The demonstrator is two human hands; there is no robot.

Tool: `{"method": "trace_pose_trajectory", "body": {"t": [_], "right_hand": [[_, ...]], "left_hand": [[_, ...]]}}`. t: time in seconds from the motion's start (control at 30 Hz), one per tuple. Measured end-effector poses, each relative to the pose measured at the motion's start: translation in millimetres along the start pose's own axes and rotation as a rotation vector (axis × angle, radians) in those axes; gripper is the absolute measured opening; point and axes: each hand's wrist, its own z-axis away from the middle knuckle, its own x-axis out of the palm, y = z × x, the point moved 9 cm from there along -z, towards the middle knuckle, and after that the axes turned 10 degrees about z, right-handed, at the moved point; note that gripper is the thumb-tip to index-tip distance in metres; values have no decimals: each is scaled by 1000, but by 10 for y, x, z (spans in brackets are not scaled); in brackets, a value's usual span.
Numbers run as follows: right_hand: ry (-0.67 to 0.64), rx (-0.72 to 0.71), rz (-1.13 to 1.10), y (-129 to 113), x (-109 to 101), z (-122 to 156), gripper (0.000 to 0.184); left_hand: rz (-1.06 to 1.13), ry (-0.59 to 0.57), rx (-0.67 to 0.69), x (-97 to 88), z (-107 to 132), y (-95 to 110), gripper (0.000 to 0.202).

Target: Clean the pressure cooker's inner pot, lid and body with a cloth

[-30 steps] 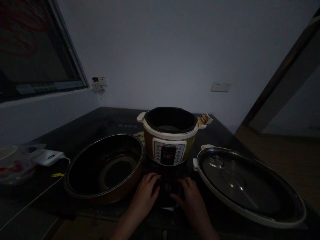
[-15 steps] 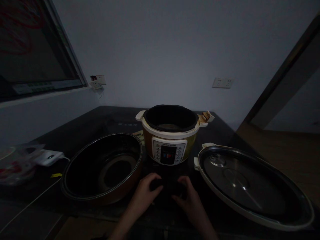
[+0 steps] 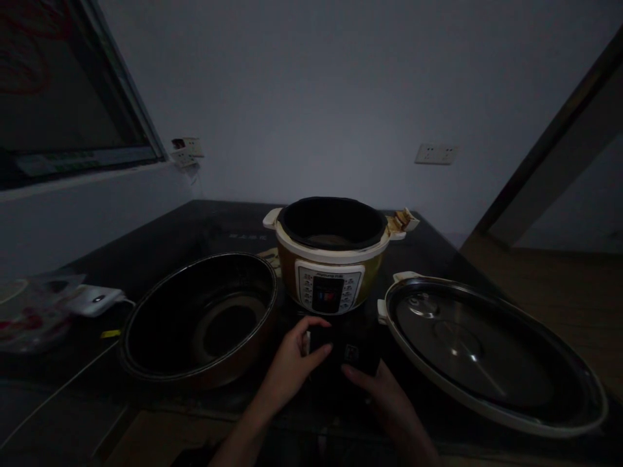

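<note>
In the dim head view, my left hand closes thumb and fingers on the left side of a black object. A small pale mark shows on its face, but its outline melts into the dark counter, so its kind is unclear. My right hand grips the right side, thumb on the front and the other fingers hidden behind. Just beyond stands an electric pressure cooker, lidless, showing a dark interior and a front control panel. To the left sits a black inner pot; to the right lies the cooker lid, metal underside up.
A clear plastic bag and a white plug strip with a cord lie at the far left of the black counter. Wall sockets are on the wall behind. The counter's front edge runs beneath my forearms.
My hands have raised the black object slightly toward the cooker, and its pale mark now shows. My right hand has turned, its thumb now across the front. The view has tilted slightly.
</note>
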Motion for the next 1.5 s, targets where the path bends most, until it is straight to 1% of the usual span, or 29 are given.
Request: {"method": "trace_pose_trajectory", "body": {"t": [0.1,0.2,0.27,0.3,0.33,0.37,0.4,0.43,0.47,0.5,0.53,0.57,0.6,0.67,0.7,0.73,0.77,0.83,0.9,0.97,1.07,1.13,1.2,1.3,1.4,1.5], "right_hand": [[47,23,-73,-25,-35,33,65],[103,0,-90,-60,-98,50,63],[148,-3,-98,-49,-139,54,64],[172,5,-106,-34,-152,55,64],[189,15,-114,-18,-153,56,64],[194,24,-120,-7,-135,54,64],[185,29,-126,-4,-97,51,63],[167,34,-130,-4,-45,46,62],[146,41,-131,-4,16,39,60],[127,46,-130,-5,77,32,59],[116,50,-126,-4,132,25,58],[112,49,-113,-5,177,15,56],[116,28,-81,-21,210,3,54],[127,-68,17,-103,257,-20,47],[133,-123,69,-156,279,-28,42],[136,-168,115,-204,308,-34,38],[146,-207,154,-254,339,-38,35],[172,-249,203,-343,429,-47,33],[209,-274,237,-439,566,-53,36],[210,-294,254,-523,766,-69,44],[152,-341,291,-608,1076,-102,54],[125,-376,315,-628,1199,-112,57],[104,-388,323,-614,1255,-114,58],[90,-358,338,-567,1266,-99,60],[107,-326,336,-531,1221,-69,59],[120,-297,292,-469,1137,-47,57]], "left_hand": [[-94,-7,91,53,97,191,40],[-262,-15,190,44,324,442,41],[-310,-41,254,-15,542,620,33],[-309,-53,288,-68,661,708,30],[-296,-40,340,-155,784,808,28],[-284,0,397,-276,901,909,26],[-264,87,463,-445,1015,1013,24],[-263,226,527,-659,1128,1108,21],[-279,387,543,-894,1223,1160,18],[-307,551,544,-1128,1311,1193,16],[-339,686,523,-1343,1373,1205,16],[-367,757,505,-1515,1394,1209,19],[-386,794,495,-1669,1389,1209,25],[-391,882,479,-1988,1374,1178,36],[-344,922,446,-2151,1354,1117,43],[-273,976,397,-2314,1343,1027,49],[-175,1002,332,-2448,1311,908,53],[51,1005,218,-2612,1225,654,55],[247,977,149,-2656,1134,449,54],[371,938,138,-2640,1057,343,52],[420,904,171,-2606,1002,320,54],[389,909,183,-2603,1008,341,58],[346,897,194,-2599,1014,373,62],[314,849,196,-2575,1005,403,71],[287,821,210,-2541,1009,442,75],[239,793,264,-2481,1024,528,74]]}}
